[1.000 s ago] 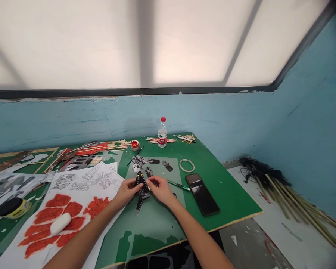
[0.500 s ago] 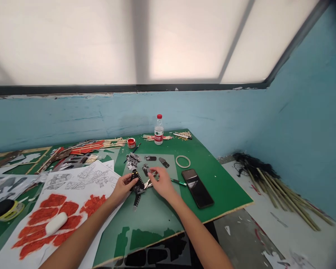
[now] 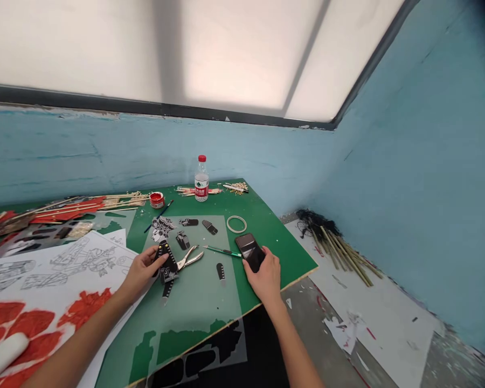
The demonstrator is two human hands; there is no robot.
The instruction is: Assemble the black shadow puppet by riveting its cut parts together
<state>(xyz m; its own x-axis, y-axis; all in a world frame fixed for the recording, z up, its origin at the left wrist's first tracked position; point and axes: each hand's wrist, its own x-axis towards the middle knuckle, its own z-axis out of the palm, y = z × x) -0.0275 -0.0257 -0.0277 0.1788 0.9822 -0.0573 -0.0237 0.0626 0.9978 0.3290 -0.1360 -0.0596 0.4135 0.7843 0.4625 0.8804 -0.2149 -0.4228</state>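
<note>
My left hand (image 3: 142, 272) pinches a black cut-out piece (image 3: 168, 264) with pale patterns and small gold studs, a narrow strip hanging from its lower end. Right beside that piece lies a silver plier-like tool (image 3: 192, 258), its handles spread. My right hand (image 3: 269, 277) is closed around the lower part of a black smartphone (image 3: 248, 248), thumb on one edge and fingers on the other. I cannot tell whether the phone is off the table. Several loose black cut-outs, one a small piece (image 3: 220, 271), lie on the translucent sheet (image 3: 198, 307) between my hands.
A green-handled craft knife (image 3: 222, 251) reaches the phone's left edge. Behind it are a tape ring (image 3: 236, 224), a water bottle (image 3: 201, 183) and a red paint pot (image 3: 157, 200). Drawn and red-painted papers (image 3: 101, 269) cover the left. Bamboo sticks (image 3: 343, 250) lie beyond the table's right edge.
My right hand has moved right, away from the plier-like tool, and grasped the phone. My left hand still holds the black cut-out. The view has swung to the right.
</note>
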